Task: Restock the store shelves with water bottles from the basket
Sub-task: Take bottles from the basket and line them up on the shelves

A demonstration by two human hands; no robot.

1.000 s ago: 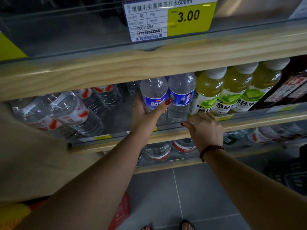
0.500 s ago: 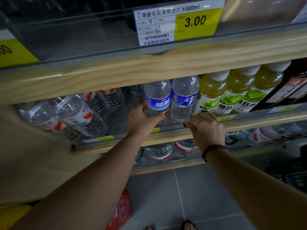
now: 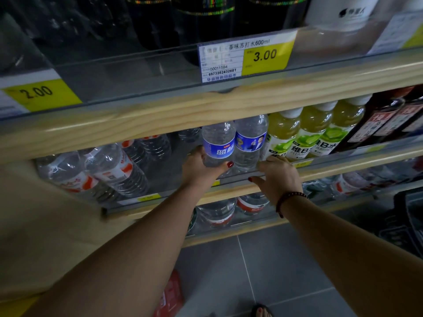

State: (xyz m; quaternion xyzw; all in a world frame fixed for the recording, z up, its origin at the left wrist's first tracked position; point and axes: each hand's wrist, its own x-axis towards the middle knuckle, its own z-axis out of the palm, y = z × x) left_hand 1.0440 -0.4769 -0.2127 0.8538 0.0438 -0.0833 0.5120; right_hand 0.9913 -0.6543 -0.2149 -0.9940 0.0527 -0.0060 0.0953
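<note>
Little moved: L hand (image 3: 201, 168) still grips blue-label bottle (image 3: 218, 145), R hand (image 3: 278, 177) flat on shelf rail (image 3: 332, 165).

The blue-labelled water bottle (image 3: 218, 145) is now seated upright at the shelf front, touching the second blue-labelled bottle (image 3: 250, 143), where a second earlier it was held slightly left of it. The left hand (image 3: 201, 170) is repositioned lower on the bottle, with the thumb across its base instead of against the label. The right hand (image 3: 278, 177) is unmoved on the shelf rail (image 3: 332, 160). The view is raised: the 2.00 price tag (image 3: 39, 93) and dark bottles (image 3: 183, 17) on the upper shelf are brought into sight.
</note>
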